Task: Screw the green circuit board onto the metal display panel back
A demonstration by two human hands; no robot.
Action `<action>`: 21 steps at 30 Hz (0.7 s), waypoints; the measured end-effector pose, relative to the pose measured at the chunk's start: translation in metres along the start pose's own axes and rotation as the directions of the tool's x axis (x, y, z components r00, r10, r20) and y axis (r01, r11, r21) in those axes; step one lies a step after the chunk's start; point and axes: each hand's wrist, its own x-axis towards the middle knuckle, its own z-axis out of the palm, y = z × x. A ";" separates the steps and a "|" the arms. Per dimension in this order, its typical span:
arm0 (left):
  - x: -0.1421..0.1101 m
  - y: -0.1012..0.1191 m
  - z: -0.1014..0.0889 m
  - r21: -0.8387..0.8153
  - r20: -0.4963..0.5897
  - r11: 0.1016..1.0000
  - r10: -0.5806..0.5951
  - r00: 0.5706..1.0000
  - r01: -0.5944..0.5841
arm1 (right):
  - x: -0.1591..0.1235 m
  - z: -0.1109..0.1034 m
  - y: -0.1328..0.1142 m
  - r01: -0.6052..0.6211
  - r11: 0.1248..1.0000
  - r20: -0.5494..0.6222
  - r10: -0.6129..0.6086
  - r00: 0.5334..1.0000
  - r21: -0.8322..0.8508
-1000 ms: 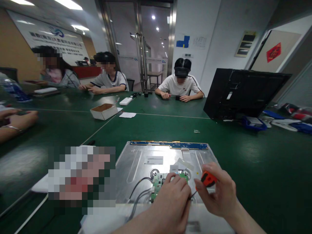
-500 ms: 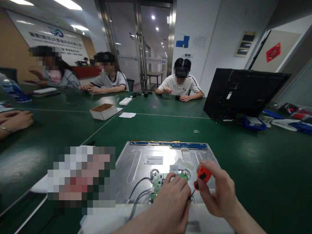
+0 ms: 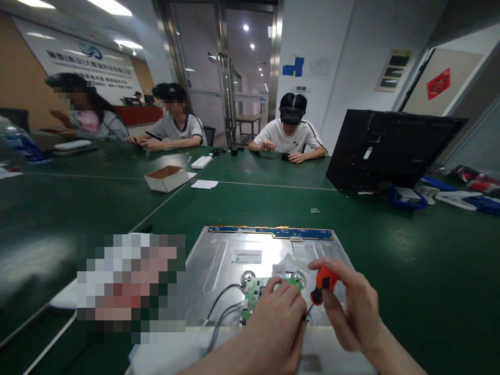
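In my right hand (image 3: 351, 307) is a short orange and black screwdriver (image 3: 325, 284), held between thumb and fingers. Its thin shaft slants down and left to the fingertips of my left hand (image 3: 275, 317). My left hand rests over a green circuit board (image 3: 255, 291), thumb and forefinger closed at the screwdriver's tip; whatever they pinch is hidden. The board lies on the silver metal back of a display panel (image 3: 219, 260), which has a blue circuit strip (image 3: 269, 233) along its far edge. Dark cables (image 3: 222, 315) run from the board's left side.
A small open cardboard box (image 3: 166, 179) and a white paper (image 3: 204, 184) lie farther back on the green table (image 3: 258, 205). A black monitor (image 3: 394, 148) stands at right, near blue and white items. A blurred-out object (image 3: 128, 284) is at left. Several people sit across the table.
The screwdriver handle has turned in my right fingers, and my forefinger reaches farther left over it. My left hand stays put. Another person's hands at the left edge have gone from view.
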 end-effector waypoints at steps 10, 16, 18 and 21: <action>0.001 -0.001 -0.001 0.013 0.005 1.000 -0.005 1.000 0.005 | 0.000 0.003 0.001 0.032 0.978 -0.107 -0.055 0.993 -0.208; 0.001 0.000 -0.002 0.013 0.008 1.000 -0.004 1.000 0.004 | 0.002 -0.002 -0.002 -0.017 1.000 -0.010 0.016 1.000 -0.023; 0.001 0.000 -0.001 0.016 0.009 1.000 -0.009 1.000 0.008 | -0.001 -0.001 0.000 -0.029 1.000 0.003 0.029 1.000 0.001; 0.001 0.000 -0.001 0.017 0.011 1.000 -0.004 1.000 0.004 | -0.003 0.001 0.002 -0.008 0.997 -0.035 0.005 0.999 -0.072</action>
